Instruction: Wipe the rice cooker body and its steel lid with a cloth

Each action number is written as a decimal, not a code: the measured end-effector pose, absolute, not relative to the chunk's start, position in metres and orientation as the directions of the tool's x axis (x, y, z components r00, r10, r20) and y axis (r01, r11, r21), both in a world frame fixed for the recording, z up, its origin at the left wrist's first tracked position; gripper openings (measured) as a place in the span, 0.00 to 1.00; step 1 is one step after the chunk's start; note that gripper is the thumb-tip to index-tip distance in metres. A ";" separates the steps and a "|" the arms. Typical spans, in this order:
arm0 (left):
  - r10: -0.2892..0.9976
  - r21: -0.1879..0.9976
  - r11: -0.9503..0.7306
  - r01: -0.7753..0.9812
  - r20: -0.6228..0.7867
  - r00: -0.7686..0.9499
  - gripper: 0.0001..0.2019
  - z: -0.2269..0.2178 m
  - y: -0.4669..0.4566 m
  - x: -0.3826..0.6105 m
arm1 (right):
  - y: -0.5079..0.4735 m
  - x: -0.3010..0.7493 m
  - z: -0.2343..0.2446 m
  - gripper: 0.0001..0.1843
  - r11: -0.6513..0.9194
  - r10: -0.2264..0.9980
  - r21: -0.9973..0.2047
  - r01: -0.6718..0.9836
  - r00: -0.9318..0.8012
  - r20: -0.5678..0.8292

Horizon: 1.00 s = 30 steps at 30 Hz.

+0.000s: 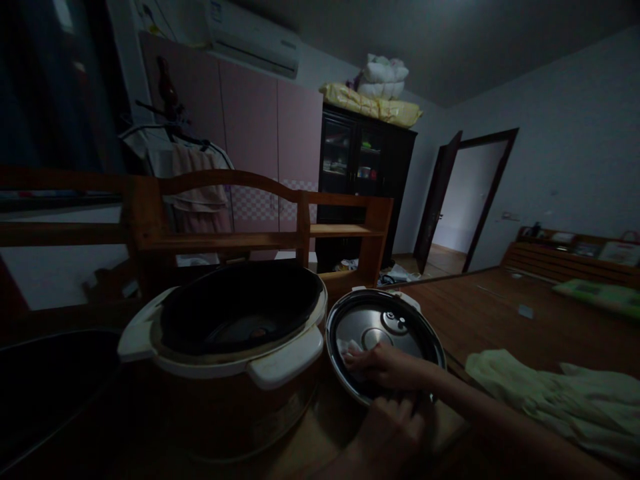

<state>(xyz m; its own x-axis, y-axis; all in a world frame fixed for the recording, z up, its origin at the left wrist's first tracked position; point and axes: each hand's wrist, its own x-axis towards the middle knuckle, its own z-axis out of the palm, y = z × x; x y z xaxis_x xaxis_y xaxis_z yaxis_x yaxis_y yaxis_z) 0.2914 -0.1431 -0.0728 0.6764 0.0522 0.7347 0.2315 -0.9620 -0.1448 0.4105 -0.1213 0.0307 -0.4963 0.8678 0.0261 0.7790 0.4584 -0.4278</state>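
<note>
A round rice cooker lid (410, 333), its metal inner side facing up, leans beside the cooker. My right hand (387, 365) presses a crumpled white tissue (349, 348) against the lid's inner face near its left side. My left hand (395, 423) is closed on the lid's lower edge, its fingertips partly hidden in shadow. Left of the lid stands the open rice cooker body (287, 357), white-rimmed with handles. Its dark interior (240, 300) shows a small round part at the bottom. A dark inner pot (55, 380) sits at the far left, partly out of frame.
Behind the cooker runs a wooden headboard with shelves (345, 230). A pale green cloth (520, 387) lies on the wooden surface (475, 303) at right. Farther back are pink wardrobes (250, 127), a dark cabinet (367, 153) and an open door (437, 200). The room is dim.
</note>
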 end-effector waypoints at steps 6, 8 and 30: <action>-0.017 -0.190 -0.963 0.190 0.748 0.663 0.05 -0.072 -0.141 0.288 | -0.129 0.422 0.029 0.20 0.402 0.861 -0.594 0.697 -0.508 -0.013; -0.017 -0.196 -0.961 0.193 0.744 0.668 0.05 -0.070 -0.141 0.285 | -0.129 0.429 0.027 0.15 0.361 0.869 -0.636 0.682 -0.494 -0.036; 0.039 -0.142 -0.944 0.298 0.847 0.529 0.08 -0.065 -0.153 0.291 | -0.158 0.476 0.025 0.16 0.182 0.881 -0.757 0.628 -0.446 -0.158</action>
